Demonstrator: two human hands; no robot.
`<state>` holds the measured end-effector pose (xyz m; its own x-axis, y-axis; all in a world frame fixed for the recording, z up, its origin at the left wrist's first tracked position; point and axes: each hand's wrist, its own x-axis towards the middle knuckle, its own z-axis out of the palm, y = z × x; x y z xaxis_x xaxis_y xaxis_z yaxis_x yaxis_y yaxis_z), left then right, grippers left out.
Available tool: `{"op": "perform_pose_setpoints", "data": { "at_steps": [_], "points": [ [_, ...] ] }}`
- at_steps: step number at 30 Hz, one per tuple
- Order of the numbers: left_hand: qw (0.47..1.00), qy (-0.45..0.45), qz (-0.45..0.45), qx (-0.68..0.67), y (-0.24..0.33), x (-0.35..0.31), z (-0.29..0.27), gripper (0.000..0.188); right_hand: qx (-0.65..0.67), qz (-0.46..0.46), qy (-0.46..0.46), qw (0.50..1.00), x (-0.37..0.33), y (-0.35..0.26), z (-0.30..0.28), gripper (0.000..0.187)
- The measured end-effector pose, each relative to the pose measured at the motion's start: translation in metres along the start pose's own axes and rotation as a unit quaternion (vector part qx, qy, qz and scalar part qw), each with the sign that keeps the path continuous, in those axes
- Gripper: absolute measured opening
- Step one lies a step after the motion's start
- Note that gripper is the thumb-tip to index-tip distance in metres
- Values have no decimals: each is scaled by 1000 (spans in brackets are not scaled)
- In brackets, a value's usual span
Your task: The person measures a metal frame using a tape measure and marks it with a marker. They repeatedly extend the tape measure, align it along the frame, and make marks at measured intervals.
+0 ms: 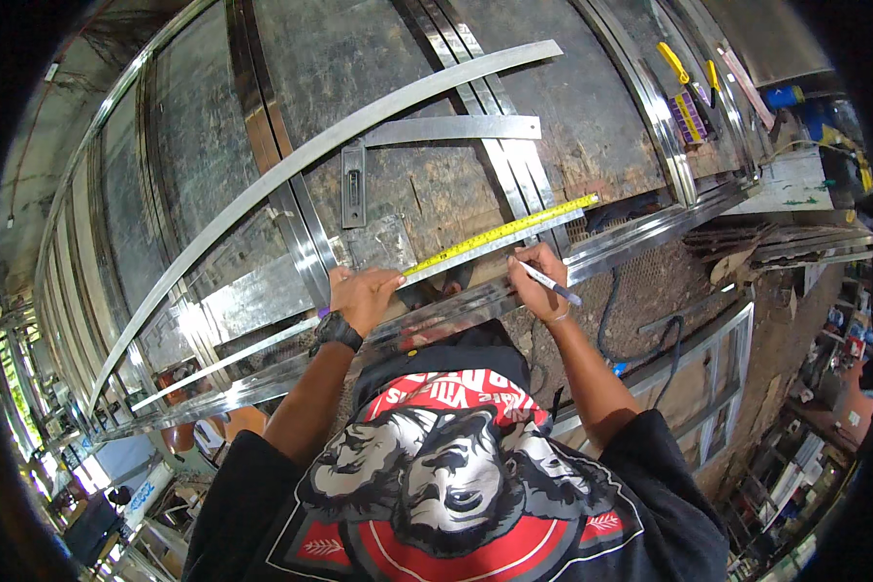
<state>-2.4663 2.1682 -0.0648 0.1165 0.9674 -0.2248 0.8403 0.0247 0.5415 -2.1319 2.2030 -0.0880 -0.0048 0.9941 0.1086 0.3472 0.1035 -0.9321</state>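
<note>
Your left hand [364,297] pinches the yellow tape measure [500,234], drawn out rightward along the near metal strip [500,246]; your right hand [536,279] grips a pen [553,284]. Measuring looks set up; whether marking is done, I cannot tell.

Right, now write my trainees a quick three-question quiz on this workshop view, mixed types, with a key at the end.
1. Multiple choice: what does the right hand hold?
A) a hammer
B) a marker pen
C) a screwdriver

2. True or false: the yellow tape-measure blade extends rightward from the left hand.

3. Fill in the blank: a black ____ is worn on the left wrist.

Key: 1. B, a marker pen. 2. True. 3. wristwatch.
</note>
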Motion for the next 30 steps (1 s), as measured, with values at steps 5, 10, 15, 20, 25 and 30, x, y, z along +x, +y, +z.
{"op": "perform_pose_setpoints", "data": {
  "at_steps": [5, 10, 15, 20, 25, 30],
  "points": [
    [999, -24, -30, 4, 3, 0, -4, 27, -10, -16, -15, 1000, 15, -7, -1, 18],
    [999, -15, -32, -5, -3, -2, 1, 27, 11, -34, -64, 997, 22, -1, -4, 18],
    [1000, -16, -6, -6, 2, 1, -2, 27, 17, -28, -71, 997, 24, -6, -6, 18],
    [999, -35, -18, 2, 0, 4, -1, 29, 14, -26, -68, 997, 23, -4, -6, 18],
    [1000, -22, -10, 0, 3, 4, -2, 29, 13, -11, -86, 996, 24, -3, -9, 17],
    [998, -47, -36, -14, 7, 5, -5, 30, 29, 18, -81, 996, 22, -5, -7, 17]
  ]
}}
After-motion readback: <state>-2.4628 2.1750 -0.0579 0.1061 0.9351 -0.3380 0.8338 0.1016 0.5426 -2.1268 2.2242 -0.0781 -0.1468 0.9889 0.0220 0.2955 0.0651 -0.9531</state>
